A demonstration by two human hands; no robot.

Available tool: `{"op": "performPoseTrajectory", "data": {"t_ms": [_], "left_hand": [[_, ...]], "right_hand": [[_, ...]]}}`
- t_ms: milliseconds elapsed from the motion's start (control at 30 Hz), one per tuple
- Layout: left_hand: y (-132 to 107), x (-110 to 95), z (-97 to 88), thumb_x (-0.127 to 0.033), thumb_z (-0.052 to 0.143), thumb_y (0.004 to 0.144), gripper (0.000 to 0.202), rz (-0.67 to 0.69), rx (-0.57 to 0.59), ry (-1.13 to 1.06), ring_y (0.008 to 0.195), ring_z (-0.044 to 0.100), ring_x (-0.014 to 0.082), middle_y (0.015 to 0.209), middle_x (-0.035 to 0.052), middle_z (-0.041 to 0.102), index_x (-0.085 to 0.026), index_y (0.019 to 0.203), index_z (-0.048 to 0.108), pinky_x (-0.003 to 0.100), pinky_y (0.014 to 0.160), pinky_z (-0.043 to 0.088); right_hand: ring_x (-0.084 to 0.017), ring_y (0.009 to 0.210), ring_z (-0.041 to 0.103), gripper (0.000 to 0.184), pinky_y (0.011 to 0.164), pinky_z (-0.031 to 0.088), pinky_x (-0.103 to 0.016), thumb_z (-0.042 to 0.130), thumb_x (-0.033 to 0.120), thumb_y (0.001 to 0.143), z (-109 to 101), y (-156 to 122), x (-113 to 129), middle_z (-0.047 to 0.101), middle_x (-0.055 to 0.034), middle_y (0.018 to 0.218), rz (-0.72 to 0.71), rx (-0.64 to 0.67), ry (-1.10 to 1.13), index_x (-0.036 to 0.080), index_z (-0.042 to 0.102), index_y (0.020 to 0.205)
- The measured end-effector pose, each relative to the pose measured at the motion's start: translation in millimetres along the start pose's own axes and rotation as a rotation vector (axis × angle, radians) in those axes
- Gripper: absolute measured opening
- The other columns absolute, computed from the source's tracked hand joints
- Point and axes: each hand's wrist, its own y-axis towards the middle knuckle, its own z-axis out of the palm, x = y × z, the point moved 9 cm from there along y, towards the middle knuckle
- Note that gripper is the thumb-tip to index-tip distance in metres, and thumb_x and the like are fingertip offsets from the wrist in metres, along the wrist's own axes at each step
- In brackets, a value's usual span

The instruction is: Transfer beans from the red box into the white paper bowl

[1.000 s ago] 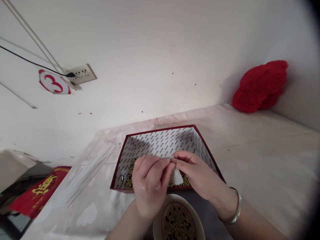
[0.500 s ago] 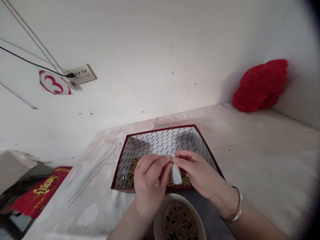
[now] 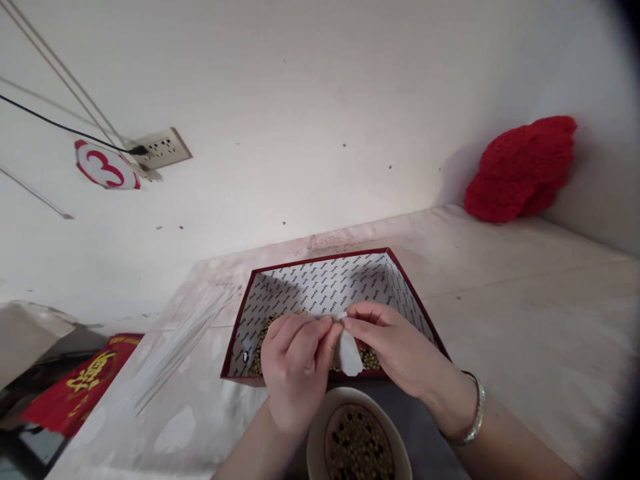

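Over the near side of a dark-red-rimmed box (image 3: 320, 259), my left hand (image 3: 293, 370) and my right hand (image 3: 400, 343) meet at the fingertips. Both pinch the top end of a small white pouch-like piece (image 3: 351, 357), which hangs down between them; whether it is cloth or paper I cannot tell. Small tan and dark beads or seeds (image 3: 371, 361) lie in the box, partly hidden by my hands. Just below my hands, a pale bowl (image 3: 317, 433) holds more such tan and dark pieces (image 3: 357, 443).
Long thin whitish strips (image 3: 185, 340) lie on the pale covered table left of the box. A red fluffy object (image 3: 523, 170) sits in the back right corner. On the wall are a socket (image 3: 167, 148) with a black cable. A red printed bag (image 3: 90, 383) is lower left.
My left hand has shifted slightly left, its fingertips a little apart from my right hand's. The white piece now hangs wider and a bit lower. My right hand has barely moved.
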Motion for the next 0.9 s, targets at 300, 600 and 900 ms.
{"op": "performPoseTrajectory", "data": {"t_ms": [300, 600, 900], "left_hand": [[-2, -10, 6.2, -0.011, 0.068, 0.072, 0.014, 0.082, 0.024, 0.106, 0.072, 0.06, 0.0154, 0.078, 0.0051, 0.069, -0.014, 0.086, 0.067, 0.033, 0.068, 0.052], [-4, -8, 11.0, -0.011, 0.065, 0.075, 0.018, 0.079, 0.057, 0.154, 0.076, 0.061, 0.017, 0.082, 0.0062, 0.069, -0.013, 0.093, 0.066, 0.034, 0.071, 0.053], [-3, 4, 7.9, -0.012, 0.063, 0.076, 0.014, -0.006, 0.065, 0.099, 0.074, 0.06, 0.0148, 0.081, 0.0049, 0.067, -0.014, 0.089, 0.066, 0.032, 0.072, 0.051]], "right_hand": [[-0.01, 0.056, 0.031, 0.014, 0.051, 0.024, -0.025, 0.055, 0.03, 0.08, -6, 3, -6, 0.036, 0.005, 0.059, -0.018, -0.044, -0.017, 0.018, 0.053, 0.073], [-0.01, 0.055, 0.028, 0.019, 0.05, 0.021, -0.025, 0.054, 0.031, 0.081, -10, 4, -1, 0.033, 0.0055, 0.057, -0.052, -0.079, -0.125, 0.018, 0.05, 0.067], [-0.01, 0.054, 0.032, 0.022, 0.051, 0.025, -0.024, 0.058, 0.034, 0.079, -2, 1, -1, 0.038, 0.005, 0.057, -0.002, -0.029, -0.082, 0.017, 0.052, 0.065]]}}
